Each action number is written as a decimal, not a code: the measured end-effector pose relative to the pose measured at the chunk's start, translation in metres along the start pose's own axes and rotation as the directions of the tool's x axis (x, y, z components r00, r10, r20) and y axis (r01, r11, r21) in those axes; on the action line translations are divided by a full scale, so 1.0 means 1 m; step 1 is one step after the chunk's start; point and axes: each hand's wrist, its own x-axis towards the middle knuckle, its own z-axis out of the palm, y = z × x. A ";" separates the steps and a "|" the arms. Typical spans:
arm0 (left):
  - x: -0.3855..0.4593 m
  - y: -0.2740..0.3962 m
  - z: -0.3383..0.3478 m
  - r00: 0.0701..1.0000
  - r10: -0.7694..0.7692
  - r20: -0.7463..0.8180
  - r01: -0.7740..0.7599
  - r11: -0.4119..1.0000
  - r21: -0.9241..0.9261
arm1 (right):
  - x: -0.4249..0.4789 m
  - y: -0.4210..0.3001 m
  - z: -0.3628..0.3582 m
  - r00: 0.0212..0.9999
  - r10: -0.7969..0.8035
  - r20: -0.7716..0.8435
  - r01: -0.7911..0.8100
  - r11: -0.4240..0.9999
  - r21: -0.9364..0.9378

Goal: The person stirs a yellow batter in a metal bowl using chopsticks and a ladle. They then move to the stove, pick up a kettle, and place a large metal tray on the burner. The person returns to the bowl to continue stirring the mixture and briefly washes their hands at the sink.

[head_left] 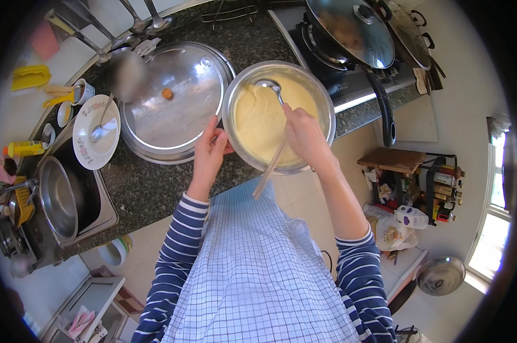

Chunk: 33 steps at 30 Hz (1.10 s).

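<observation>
A stainless-steel bowl (330, 118) of smooth pale yellow batter (258, 124) sits at the counter's front edge. My right hand (305, 135) grips a metal spoon (269, 84), its head partly dipped at the batter's far side. Below that hand a slim pale stick (269, 171) crosses the near rim; whether it belongs to the spoon is unclear. My left hand (211, 150) is against the bowl's left side, index finger raised, some fingers hidden. To its left lies a large round metal tray (173, 124) with a small brown piece (167, 93) on it.
A wok under a glass lid (352, 34) stands on the gas stove, its black handle (385, 107) jutting over the counter edge. A floral white dish (96, 145) with a spoon is beside the sink, where a metal basin (59, 197) sits. Ladles (128, 75) hang at upper left.
</observation>
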 end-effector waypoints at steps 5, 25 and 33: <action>-0.019 -0.003 0.019 0.998 0.070 0.002 -0.070 0.998 0.004 | 0.013 0.006 0.028 0.996 0.012 -0.089 -0.016 0.999 -0.048; 0.030 0.018 -0.014 0.987 -0.062 0.148 0.046 0.993 0.109 | -0.056 0.001 -0.042 0.999 -0.043 0.033 0.046 0.995 -0.091; -0.033 0.022 0.006 0.967 -0.198 0.162 0.172 0.972 0.163 | -0.054 0.006 -0.024 1.000 -0.012 -0.020 0.012 1.000 0.013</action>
